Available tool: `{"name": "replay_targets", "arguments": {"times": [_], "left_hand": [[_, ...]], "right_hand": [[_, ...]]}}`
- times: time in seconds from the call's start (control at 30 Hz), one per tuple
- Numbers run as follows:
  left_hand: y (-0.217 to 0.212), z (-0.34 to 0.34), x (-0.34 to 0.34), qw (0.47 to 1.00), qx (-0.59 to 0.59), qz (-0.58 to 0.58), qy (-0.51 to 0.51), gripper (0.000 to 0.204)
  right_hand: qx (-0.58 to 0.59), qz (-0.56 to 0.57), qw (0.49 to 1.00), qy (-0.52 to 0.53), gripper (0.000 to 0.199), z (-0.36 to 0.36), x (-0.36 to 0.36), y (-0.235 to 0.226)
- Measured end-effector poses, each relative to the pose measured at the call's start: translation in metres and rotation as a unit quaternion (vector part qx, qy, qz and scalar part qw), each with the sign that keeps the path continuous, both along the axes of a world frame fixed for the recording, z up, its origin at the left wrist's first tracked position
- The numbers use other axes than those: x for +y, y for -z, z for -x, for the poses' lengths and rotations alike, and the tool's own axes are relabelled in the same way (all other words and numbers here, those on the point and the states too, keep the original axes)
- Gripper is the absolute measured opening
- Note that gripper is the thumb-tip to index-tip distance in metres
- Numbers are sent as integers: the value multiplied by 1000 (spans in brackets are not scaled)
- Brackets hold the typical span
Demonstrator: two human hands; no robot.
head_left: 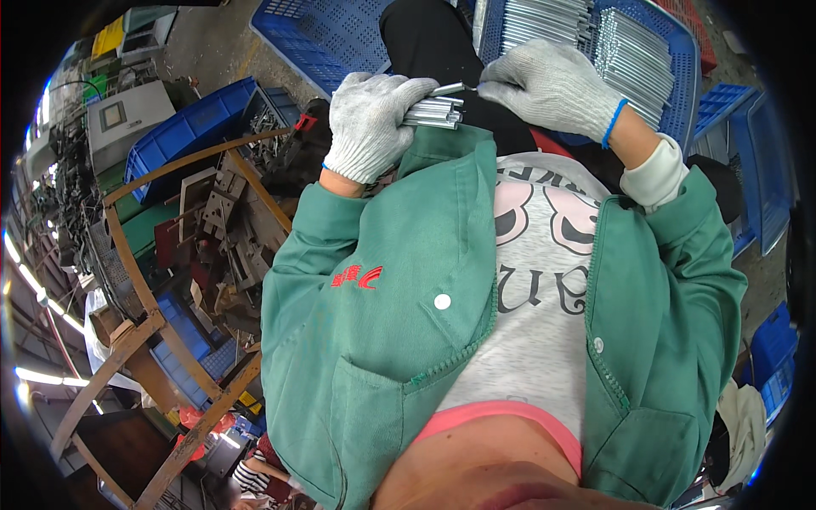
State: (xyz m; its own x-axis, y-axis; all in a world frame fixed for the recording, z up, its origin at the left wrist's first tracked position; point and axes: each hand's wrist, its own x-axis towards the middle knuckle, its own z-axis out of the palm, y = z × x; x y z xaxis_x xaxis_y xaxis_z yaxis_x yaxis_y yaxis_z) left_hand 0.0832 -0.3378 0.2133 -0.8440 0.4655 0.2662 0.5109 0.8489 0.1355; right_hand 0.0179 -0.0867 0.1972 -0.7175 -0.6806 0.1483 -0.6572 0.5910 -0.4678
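Note:
Several short silvery metal rods [433,112] are gathered in my left hand [367,123], which wears a white knit glove and is closed round them. One rod sits apart above the bunch and points toward my other hand. My right hand [552,89], also gloved, has its fingers pinched together just off that rod's end. A tiny thin piece seems to show at the fingertips, too small to name. Both hands are over my dark-trousered lap. Beyond my right hand stands a blue plastic crate [688,72] with many similar metal rods [633,64] lying in rows.
At the top left is another blue mesh crate [327,42]. More blue crates [765,161] stand at the right. A rusty metal frame [132,255] rises at the left, near metal parts [229,204] and a blue bin [191,123]. A person in stripes [251,476] is at the lower left.

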Motion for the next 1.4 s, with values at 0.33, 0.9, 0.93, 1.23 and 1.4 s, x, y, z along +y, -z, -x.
{"name": "replay_targets", "arguments": {"times": [0.33, 0.9, 0.93, 1.23, 1.4], "left_hand": [[6, 50, 34, 999, 3, -33, 31, 31], [177, 109, 135, 980, -175, 58, 77, 31], [182, 107, 133, 981, -168, 47, 84, 33], [90, 101, 116, 973, -197, -115, 40, 34], [26, 79, 88, 960, -211, -182, 13, 22]], "right_hand": [[-137, 153, 969, 137, 37, 22, 48, -31], [-207, 221, 890, 342, 31, -18, 124, 6], [-216, 216, 888, 344, 31, -20, 125, 7], [-64, 39, 944, 320, 35, -14, 121, 13], [-90, 105, 953, 269, 37, -11, 96, -7]]}}
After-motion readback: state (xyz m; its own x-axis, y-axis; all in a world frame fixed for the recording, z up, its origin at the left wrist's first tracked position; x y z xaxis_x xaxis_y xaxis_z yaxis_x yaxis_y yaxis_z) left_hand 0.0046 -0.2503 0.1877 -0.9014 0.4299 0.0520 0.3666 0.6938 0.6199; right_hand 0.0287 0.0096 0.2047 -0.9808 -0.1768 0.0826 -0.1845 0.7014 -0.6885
